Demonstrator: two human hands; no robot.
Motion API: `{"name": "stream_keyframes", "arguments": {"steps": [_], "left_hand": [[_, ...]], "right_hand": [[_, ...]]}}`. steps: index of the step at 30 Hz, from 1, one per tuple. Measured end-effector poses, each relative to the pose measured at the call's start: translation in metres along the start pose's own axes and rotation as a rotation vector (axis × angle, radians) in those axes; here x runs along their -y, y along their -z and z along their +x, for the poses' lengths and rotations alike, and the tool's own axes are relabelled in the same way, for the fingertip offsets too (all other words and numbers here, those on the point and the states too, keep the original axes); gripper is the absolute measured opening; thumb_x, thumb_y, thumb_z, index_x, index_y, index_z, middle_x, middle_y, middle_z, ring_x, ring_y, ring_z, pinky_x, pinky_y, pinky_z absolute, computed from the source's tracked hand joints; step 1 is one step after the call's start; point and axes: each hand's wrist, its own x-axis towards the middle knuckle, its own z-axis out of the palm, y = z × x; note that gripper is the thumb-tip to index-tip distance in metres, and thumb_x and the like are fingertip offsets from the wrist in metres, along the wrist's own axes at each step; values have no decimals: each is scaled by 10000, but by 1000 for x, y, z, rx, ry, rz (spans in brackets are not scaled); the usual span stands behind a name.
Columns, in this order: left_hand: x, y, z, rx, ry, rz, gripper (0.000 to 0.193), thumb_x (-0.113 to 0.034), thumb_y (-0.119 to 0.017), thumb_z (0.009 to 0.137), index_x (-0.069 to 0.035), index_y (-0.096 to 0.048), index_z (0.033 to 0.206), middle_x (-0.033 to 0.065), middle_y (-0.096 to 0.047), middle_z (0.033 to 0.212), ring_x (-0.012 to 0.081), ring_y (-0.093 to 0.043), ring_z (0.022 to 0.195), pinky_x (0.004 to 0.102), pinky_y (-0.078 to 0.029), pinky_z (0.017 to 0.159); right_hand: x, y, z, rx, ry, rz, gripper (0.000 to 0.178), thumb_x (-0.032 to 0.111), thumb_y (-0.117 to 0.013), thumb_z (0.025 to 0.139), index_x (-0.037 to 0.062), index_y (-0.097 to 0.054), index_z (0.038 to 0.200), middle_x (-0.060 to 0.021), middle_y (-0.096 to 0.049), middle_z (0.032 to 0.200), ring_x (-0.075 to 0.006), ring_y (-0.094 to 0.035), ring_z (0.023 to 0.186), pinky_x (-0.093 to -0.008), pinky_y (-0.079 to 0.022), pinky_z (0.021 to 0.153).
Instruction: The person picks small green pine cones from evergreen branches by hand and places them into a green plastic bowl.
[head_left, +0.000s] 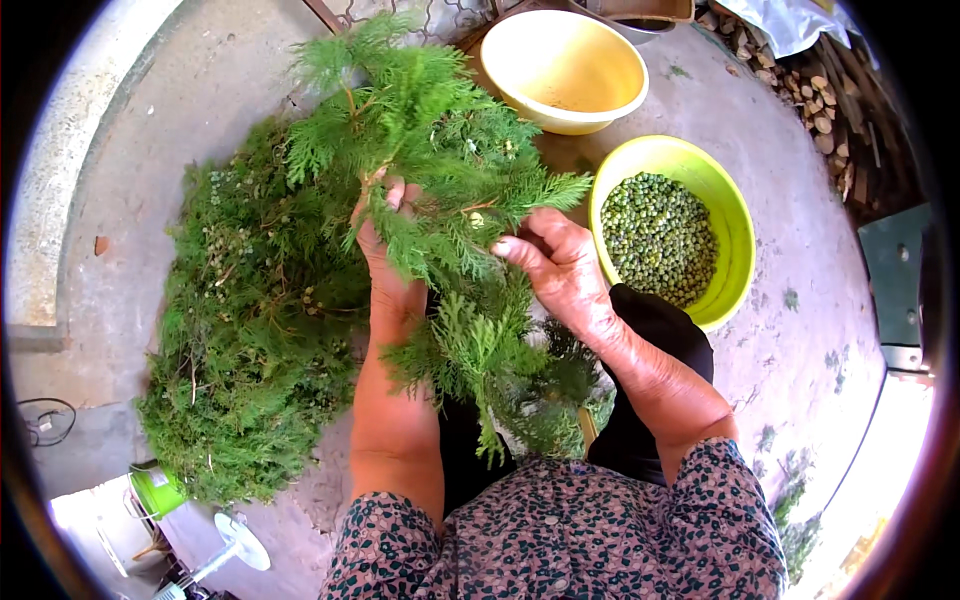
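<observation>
Raised in front of me is a leafy green conifer branch (420, 110); my left hand (385, 215) is wrapped round its stem, with foliage covering some of the fingers. My right hand (558, 262) is at the right side of the sprays, fingers curled and thumb bent in; whatever may be between the fingertips is too small to make out. A pale round cone (477, 219) shows on the branch just left of that hand. Beside my right wrist stands a lime-green tub (735, 215) partly filled with small green cones (660, 240).
A large heap of cut conifer branches (250, 330) lies on the concrete floor to my left. Beyond the tub stands a yellow basin (565, 60). Stacked firewood (825, 110) lines the far right. A small green bucket (157, 490) and a white fan-like object (240, 542) are at the lower left.
</observation>
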Motion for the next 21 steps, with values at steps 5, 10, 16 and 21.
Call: {"name": "stream_keyframes", "arguments": {"steps": [5, 10, 16, 21], "left_hand": [[5, -1, 1, 11, 143, 25, 275, -305, -561, 829, -65, -529, 959, 6, -530, 825, 125, -542, 726, 298, -482, 629], [4, -2, -11, 97, -14, -15, 299, -339, -512, 853, -94, -499, 1023, -22, -514, 799, 130, -533, 771, 305, -468, 705], [-10, 12, 7, 708, 54, -552, 318, -303, -399, 897, -64, -426, 1106, 2, -502, 818, 125, -470, 705, 284, -405, 700], [-19, 18, 8, 990, -17, -1008, 210, -128, -410, 884, -9, -384, 1054, 9, -466, 718, 111, -366, 564, 242, -335, 592]], "right_hand": [[10, -24, 0, -77, -144, 446, 250, 159, -642, 776, -33, -577, 923, -108, -612, 845, -152, -572, 772, -287, -459, 709], [-3, -19, -12, 48, 184, 112, 203, 151, -590, 808, -18, -574, 921, -175, -587, 790, -293, -561, 690, -331, -454, 616], [44, 18, -44, 76, -56, -32, 119, 90, -612, 763, 1, -577, 833, -121, -576, 710, -218, -570, 611, -314, -458, 537], [-2, 98, -42, -184, -56, -483, 232, 20, -571, 735, 16, -560, 967, -141, -556, 934, -228, -559, 820, -314, -457, 719]]}}
